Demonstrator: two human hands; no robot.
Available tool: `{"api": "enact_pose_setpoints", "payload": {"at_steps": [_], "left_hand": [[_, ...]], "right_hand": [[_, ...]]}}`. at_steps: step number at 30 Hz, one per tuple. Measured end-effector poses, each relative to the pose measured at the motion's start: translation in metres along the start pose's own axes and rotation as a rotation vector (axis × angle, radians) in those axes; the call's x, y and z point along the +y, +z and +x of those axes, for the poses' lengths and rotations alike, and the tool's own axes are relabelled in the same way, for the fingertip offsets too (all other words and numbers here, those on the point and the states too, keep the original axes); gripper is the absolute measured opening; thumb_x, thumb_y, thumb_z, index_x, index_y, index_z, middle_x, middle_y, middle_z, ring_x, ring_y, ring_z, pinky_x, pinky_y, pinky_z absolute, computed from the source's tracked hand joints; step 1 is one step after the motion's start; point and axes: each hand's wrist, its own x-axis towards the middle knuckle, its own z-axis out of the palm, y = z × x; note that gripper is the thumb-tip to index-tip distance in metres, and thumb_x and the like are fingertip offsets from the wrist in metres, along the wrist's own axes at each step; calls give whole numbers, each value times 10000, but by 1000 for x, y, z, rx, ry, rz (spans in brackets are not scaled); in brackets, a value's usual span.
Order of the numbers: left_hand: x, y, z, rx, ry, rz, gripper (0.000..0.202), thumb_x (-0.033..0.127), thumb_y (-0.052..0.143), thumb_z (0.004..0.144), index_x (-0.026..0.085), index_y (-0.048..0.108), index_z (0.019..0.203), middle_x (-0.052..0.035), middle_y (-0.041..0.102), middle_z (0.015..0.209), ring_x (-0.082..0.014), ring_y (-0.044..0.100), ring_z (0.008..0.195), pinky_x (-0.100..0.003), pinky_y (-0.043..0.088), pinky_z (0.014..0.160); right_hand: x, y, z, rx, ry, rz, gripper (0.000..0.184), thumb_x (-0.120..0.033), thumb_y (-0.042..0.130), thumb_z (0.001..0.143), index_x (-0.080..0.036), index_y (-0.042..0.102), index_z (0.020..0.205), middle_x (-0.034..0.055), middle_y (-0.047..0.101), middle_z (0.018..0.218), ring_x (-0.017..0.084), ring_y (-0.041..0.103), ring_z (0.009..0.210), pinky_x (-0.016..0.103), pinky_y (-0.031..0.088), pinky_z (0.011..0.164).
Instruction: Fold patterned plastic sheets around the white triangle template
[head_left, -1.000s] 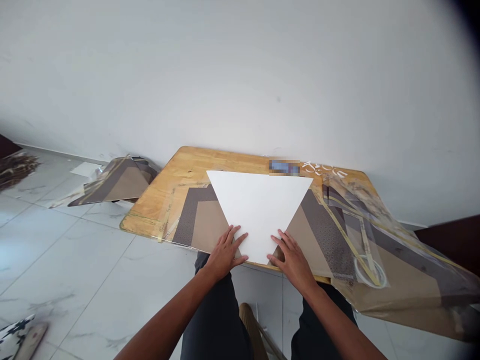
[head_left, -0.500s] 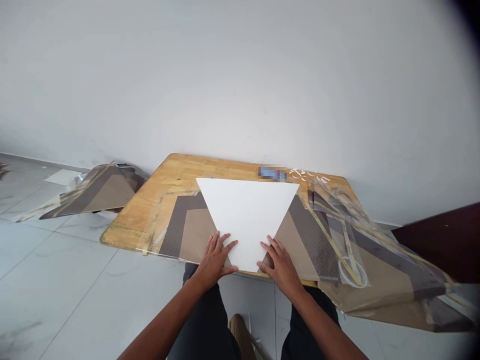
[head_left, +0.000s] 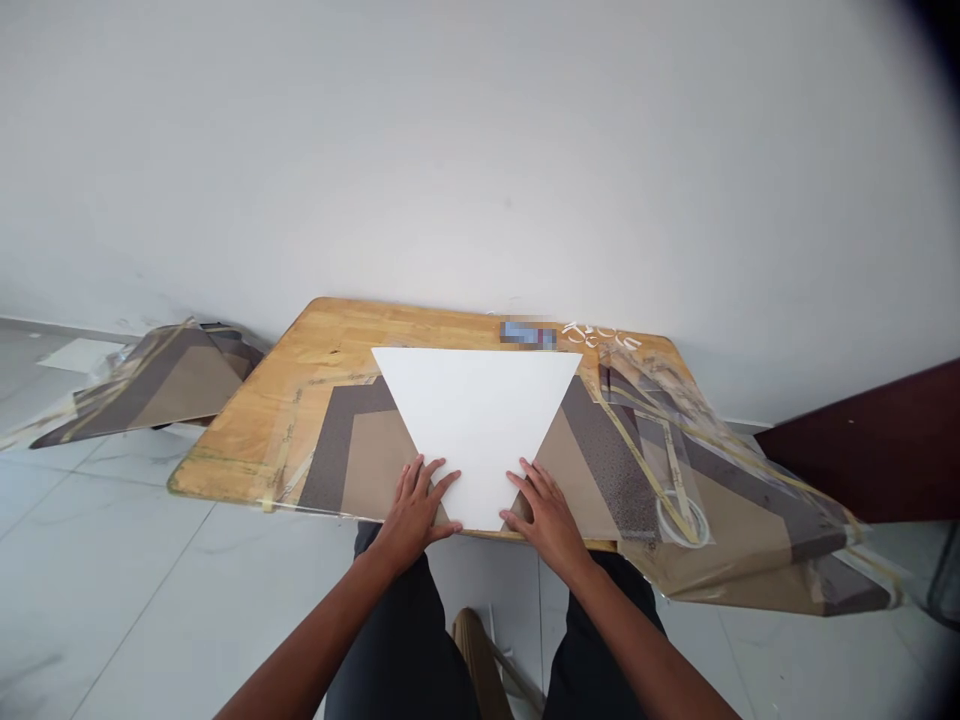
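1. Left hand [head_left: 412, 512] and right hand [head_left: 545, 518] lie flat, fingers spread, no closed grip, each against a lower edge of the white tapered sheet [head_left: 472, 430].
2. That sheet rests on a brown-and-grey patterned sheet [head_left: 352, 450] atop a wooden table [head_left: 330, 335].
3. Far edge: pixelated label [head_left: 527, 334] unreadable; white marks [head_left: 600, 336] beside it illegible.
4. Taped plastic-wrapped panel [head_left: 750, 530] overhangs the table's right side.
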Motion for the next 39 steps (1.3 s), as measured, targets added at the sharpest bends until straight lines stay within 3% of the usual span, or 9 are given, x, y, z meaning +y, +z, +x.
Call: {"api": "enact_pose_setpoints", "payload": {"at_steps": [9, 15, 19, 22, 26, 28, 31, 35, 39], "left_hand": [[9, -3, 2, -36, -14, -1, 876, 589, 834, 872, 336, 462, 1625, -110, 421, 1679, -450, 227, 1626, -687, 227, 1310], [9, -4, 4, -29, -11, 8, 899, 605, 852, 847, 326, 473, 1613, -123, 441, 1664, -458, 273, 1606, -680, 248, 1299], [23, -9, 6, -4, -36, 14, 843, 509, 899, 833, 331, 525, 1567, -121, 475, 1644, -464, 321, 1580, -701, 236, 1292], [45, -13, -4, 108, -92, -36, 624, 368, 861, 891, 298, 617, 1461, -128, 554, 1554, -435, 408, 1519, -685, 300, 1266], [57, -16, -49, 383, -429, -319, 204, 413, 648, 1042, 252, 722, 1143, -110, 702, 1164, -332, 643, 1169, -579, 528, 1069], [47, -14, -72, 445, -729, -569, 339, 560, 623, 1029, 228, 690, 1025, -72, 705, 976, -270, 696, 928, -484, 621, 876], [21, -12, -90, 483, -1081, -909, 547, 712, 649, 943, 184, 659, 1086, -77, 710, 1014, -219, 726, 817, -389, 649, 705], [-8, -17, -79, 626, -1200, -1064, 560, 713, 717, 864, 166, 670, 971, -52, 694, 899, -213, 729, 829, -344, 650, 685], [-14, -32, -65, 683, -1127, -979, 407, 594, 728, 874, 195, 645, 875, -9, 660, 810, -201, 698, 789, -282, 597, 603]], "right_hand": [[-26, -12, 19, -42, 6, -148, 591, -408, 704, 956, -199, 587, 1496, 187, 394, 1713, 383, 337, 1600, 595, 335, 1269], [-58, -5, 41, -117, -13, -176, 785, -504, 779, 920, -283, 475, 1610, 187, 387, 1712, 408, 419, 1529, 588, 478, 1122], [-62, -2, 48, -176, -3, -245, 806, -498, 861, 858, -267, 534, 1558, 218, 433, 1670, 444, 452, 1477, 592, 509, 1058], [-61, -1, 53, -202, -18, -267, 780, -523, 856, 860, -255, 544, 1524, 244, 447, 1645, 438, 482, 1436, 570, 537, 1002], [-65, -1, 59, -301, 20, -301, 783, -525, 864, 854, -223, 546, 1501, 286, 410, 1652, 461, 483, 1405, 541, 570, 899], [-71, -5, 62, -335, 50, -314, 777, -508, 865, 858, -236, 538, 1509, 278, 396, 1664, 458, 480, 1407, 512, 585, 855], [-82, -15, 66, -394, 101, -328, 773, -478, 853, 878, -259, 514, 1537, 241, 398, 1673, 432, 478, 1415, 485, 595, 864], [-98, -32, 68, -509, 161, -384, 840, -517, 787, 932, -247, 409, 1633, 199, 328, 1722, 391, 413, 1478, 465, 584, 940], [-108, -42, 68, -557, 179, -420, 912, -532, 731, 979, -297, 256, 1721, 174, 273, 1754, 364, 352, 1530, 458, 568, 986]]}}
